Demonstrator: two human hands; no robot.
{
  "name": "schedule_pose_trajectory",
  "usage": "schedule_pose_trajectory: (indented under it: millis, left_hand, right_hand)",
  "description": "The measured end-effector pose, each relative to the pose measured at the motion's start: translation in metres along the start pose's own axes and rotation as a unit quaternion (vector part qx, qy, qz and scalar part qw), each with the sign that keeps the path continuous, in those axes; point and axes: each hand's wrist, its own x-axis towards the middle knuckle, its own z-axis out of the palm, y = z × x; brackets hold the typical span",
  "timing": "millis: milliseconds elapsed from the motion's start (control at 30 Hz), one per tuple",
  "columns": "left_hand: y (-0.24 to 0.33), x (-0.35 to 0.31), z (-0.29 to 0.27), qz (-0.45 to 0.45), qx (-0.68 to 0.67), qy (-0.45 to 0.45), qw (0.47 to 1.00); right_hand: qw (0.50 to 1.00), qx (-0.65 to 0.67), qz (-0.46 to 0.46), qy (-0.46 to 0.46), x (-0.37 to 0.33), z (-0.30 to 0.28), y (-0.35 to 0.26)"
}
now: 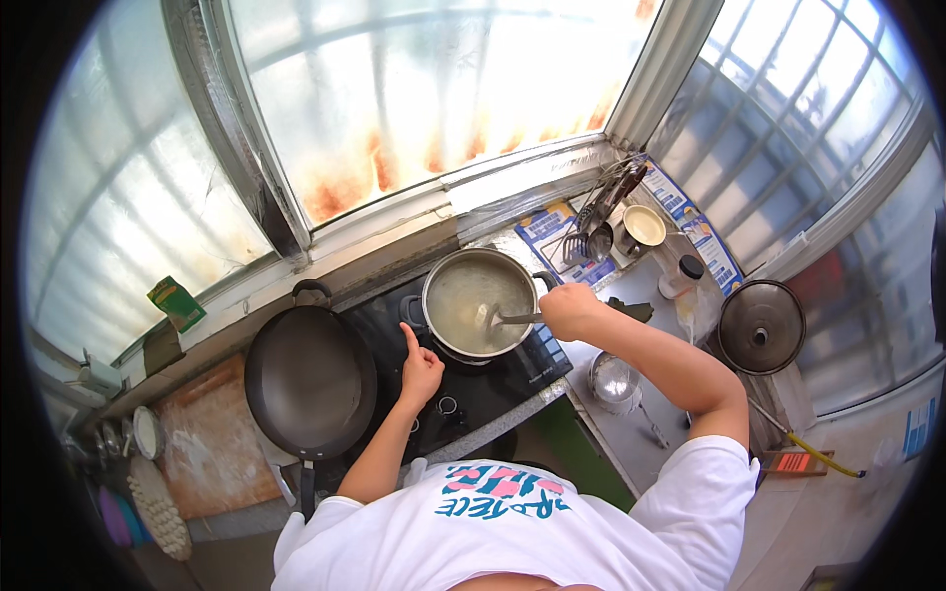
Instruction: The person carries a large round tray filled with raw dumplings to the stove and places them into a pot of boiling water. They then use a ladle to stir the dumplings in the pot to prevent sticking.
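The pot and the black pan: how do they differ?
The pot looks smaller, with a silvery rim; the black pan looks wider and dark throughout. The pot contains cloudy liquid with a utensil dipped in; the black pan looks empty. Both are uncovered.

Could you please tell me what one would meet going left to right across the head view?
Floured brown wooden board, round black pan, left hand, round silver metal pot, right hand, clear jar with a black cap, round dark lid.
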Motion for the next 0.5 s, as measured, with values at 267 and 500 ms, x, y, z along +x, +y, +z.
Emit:
schedule_pose_trajectory:
  millis: [267, 500]
  left_hand:
    - [-0.002, 0.0, 0.0, -0.004, -0.008, -0.006, 1.0]
    - [0.002, -0.001, -0.003, -0.009, -0.007, -0.015, 1.0]
  right_hand:
    - [0.998, 0.058, 0.003, 0.014, 0.015, 0.02, -0.012]
    - [0.991, 0.129, 0.015, 0.039, 0.03, 0.041, -0.005]
